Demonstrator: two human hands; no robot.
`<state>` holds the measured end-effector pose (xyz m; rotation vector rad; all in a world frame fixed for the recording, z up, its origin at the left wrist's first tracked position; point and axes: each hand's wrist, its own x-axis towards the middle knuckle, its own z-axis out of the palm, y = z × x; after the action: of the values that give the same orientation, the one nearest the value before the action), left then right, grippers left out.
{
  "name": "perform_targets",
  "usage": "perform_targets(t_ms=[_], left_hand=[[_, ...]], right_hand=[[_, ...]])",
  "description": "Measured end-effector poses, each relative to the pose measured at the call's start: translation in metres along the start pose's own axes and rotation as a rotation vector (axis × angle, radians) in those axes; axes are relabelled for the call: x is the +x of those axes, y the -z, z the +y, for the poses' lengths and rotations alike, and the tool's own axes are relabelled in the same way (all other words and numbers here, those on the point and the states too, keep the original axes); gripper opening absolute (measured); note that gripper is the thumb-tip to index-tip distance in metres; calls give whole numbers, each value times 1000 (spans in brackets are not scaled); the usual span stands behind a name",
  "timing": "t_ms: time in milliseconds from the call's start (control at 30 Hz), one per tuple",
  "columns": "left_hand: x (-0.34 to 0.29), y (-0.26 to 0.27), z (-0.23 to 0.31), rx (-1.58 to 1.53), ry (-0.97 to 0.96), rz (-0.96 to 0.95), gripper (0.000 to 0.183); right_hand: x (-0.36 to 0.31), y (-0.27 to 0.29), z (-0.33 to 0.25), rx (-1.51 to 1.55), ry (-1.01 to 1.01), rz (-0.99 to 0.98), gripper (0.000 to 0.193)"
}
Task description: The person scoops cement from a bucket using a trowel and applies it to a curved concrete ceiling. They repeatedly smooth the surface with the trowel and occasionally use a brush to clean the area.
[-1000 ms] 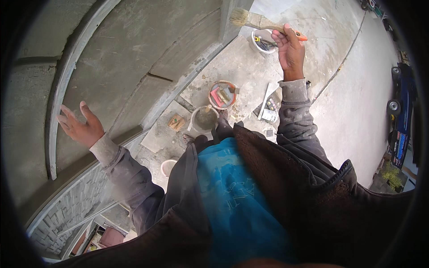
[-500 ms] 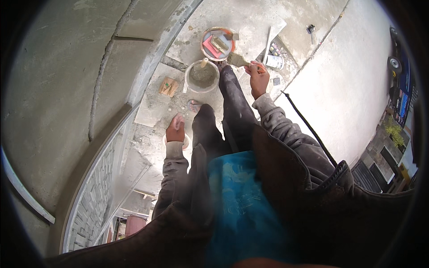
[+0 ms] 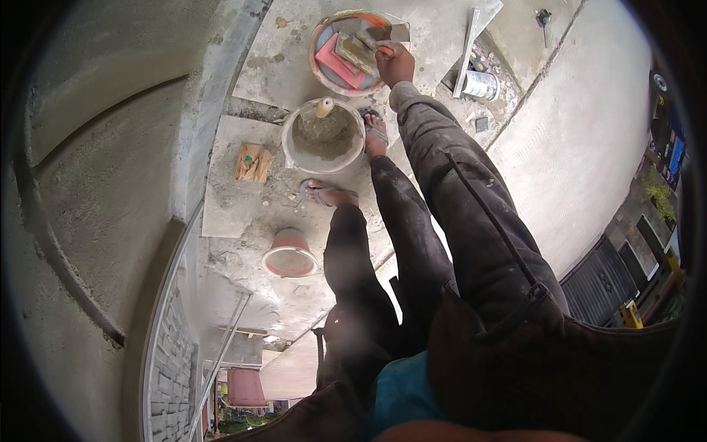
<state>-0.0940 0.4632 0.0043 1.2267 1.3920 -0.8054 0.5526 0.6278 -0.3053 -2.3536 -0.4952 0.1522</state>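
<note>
My right hand [image 3: 396, 63] reaches down into a round orange basin [image 3: 313, 62] on the ground and is closed on the orange handle of a wide brush [image 3: 356, 51], whose bristles rest inside the basin. A red float [image 3: 335, 62] lies in the basin beside the brush. Just below the basin stands a grey bucket of wet mortar [image 3: 289, 151] with a wooden handle [image 3: 324, 108] sticking out of it. My two feet in sandals [image 3: 328, 195] stand next to that bucket. My left hand is out of sight.
A small red bucket [image 3: 289, 254] sits below my feet and a crumpled brown paper bag [image 3: 253, 162] lies on a tile to the left. A long flat board [image 3: 468, 51] and a can [image 3: 480, 85] lie right of the basin. A plastered curved wall [image 3: 96, 184] fills the left.
My right hand has carried the brush from high up down into the orange basin. My left hand, raised at the wall and then lowered, has left the picture. My view has tipped downward.
</note>
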Motion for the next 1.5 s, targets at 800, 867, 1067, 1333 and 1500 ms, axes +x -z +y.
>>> perform_targets(t_ms=[800, 867, 1067, 1333, 1500], left_hand=[[-86, 191, 172, 119, -367, 766, 43], [-86, 190, 138, -35, -296, 769, 45], [-104, 145, 95, -168, -94, 748, 47], [-64, 92, -7, -700, 67, 575, 50], [-50, 111, -13, -666, -4, 634, 53]], right_hand=[[86, 477, -623, 1917, 2, -241, 35], [113, 494, -667, 1982, 157, 7, 34], [182, 436, -749, 1487, 164, 442, 33], [134, 452, -729, 1776, 131, -105, 30], [131, 450, -748, 1710, 75, 98, 24]])
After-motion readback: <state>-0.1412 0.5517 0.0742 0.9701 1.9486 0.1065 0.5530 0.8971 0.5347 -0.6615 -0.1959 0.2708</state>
